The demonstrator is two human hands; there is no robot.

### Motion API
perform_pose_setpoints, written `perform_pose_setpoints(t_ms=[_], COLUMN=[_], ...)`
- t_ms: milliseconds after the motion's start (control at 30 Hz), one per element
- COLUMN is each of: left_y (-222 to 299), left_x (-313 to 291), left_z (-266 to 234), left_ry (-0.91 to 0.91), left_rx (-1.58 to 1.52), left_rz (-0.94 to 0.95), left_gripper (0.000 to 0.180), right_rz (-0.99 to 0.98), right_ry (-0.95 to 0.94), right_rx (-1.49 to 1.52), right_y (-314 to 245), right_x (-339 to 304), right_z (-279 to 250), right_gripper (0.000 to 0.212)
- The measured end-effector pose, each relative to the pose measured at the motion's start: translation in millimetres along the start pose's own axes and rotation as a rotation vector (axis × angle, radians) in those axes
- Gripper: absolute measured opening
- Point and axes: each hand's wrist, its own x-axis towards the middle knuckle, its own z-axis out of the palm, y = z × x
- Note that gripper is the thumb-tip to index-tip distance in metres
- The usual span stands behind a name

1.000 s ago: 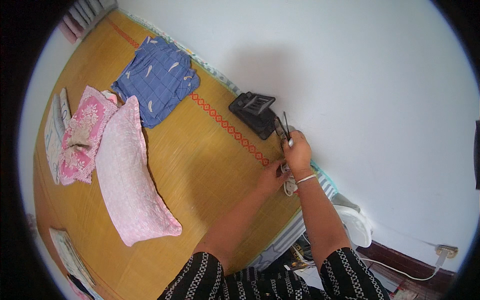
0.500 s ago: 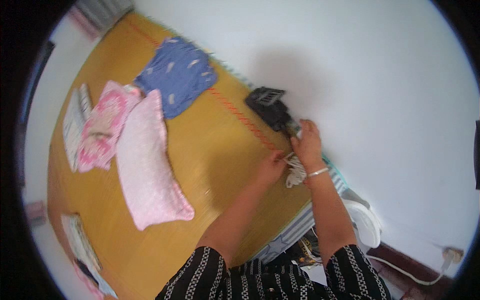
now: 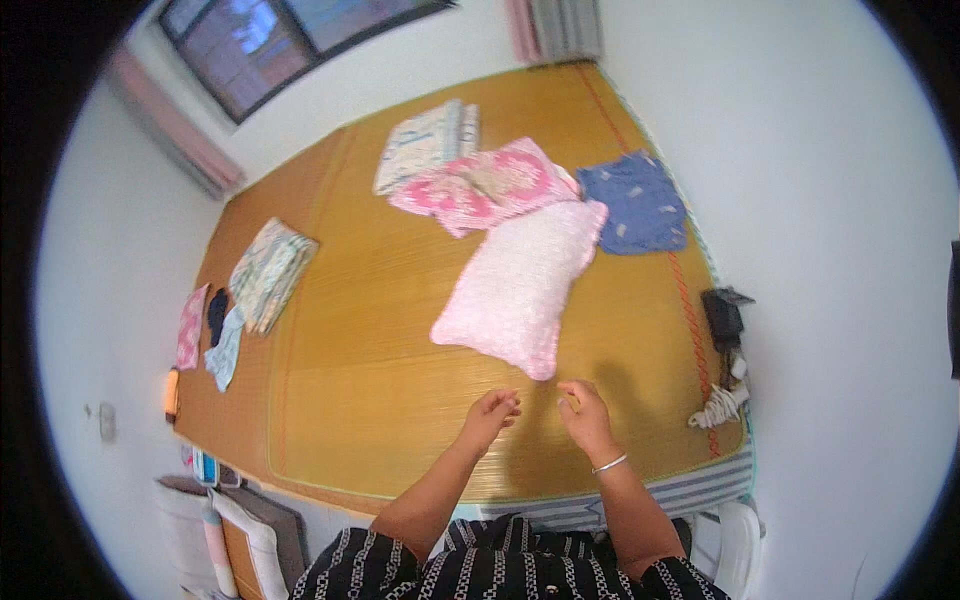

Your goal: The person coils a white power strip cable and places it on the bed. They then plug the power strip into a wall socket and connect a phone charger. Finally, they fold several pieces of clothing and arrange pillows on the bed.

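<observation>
My left hand (image 3: 490,420) hovers over the tan mat (image 3: 380,400), its fingers loosely curved around nothing. Beside it, my right hand (image 3: 588,415), with a pale bangle on the wrist, has thumb and fingers apart and holds nothing. Just beyond both hands lies a pale pink pillow (image 3: 525,280), its nearest corner close to my fingertips. Behind the pillow is a pink and white patterned one (image 3: 480,188). A folded blue cloth (image 3: 635,205) sits at its far right. By the right wall rest a bundled white cord (image 3: 718,408) and a black item (image 3: 722,318) of unclear kind.
Folded patterned bedding lies at the back (image 3: 425,145) and a folded quilt (image 3: 270,270) at the left, with a light blue cloth (image 3: 225,350) near it. Walls stand close on the left and right. A white rounded object (image 3: 738,545) stands below the bed's right corner.
Both hands have left the white cord by the right wall and moved left, near the pale pink pillow. The view has turned left, bringing the window and left side of the bed into sight.
</observation>
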Motion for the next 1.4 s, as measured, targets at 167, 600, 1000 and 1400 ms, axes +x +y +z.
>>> perform_pose_setpoints(t_ms=[167,600,1000,1400], left_y=[-15.9,-130.1,-97.9,-158.1], left_x=[-107.5,-319.0,-448.0,-600.3], left_z=[-97.5,-385.1,-618.1,-933.3], left_ry=[0.141,0.153,0.412,0.820], left_rx=[-0.182,-0.406,-0.493,-0.705], left_rz=[0.037,0.164,0.238,0.346], left_gripper=[0.031,0.027,0.029,0.026], right_rz=[-0.071,0.047,-0.134,-0.146], right_ry=[-0.181,-0.478,-0.803,-1.257], right_rx=[0.043,0.150,0.178,0.258], right_y=[-67.8,-225.3,-357.8,-558.8], right_x=[-44.6,-242.3,-234.4,-333.5], right_z=[80.8,350.6,615.6,961.8], right_gripper=[0.022,0.021,0.023,0.028])
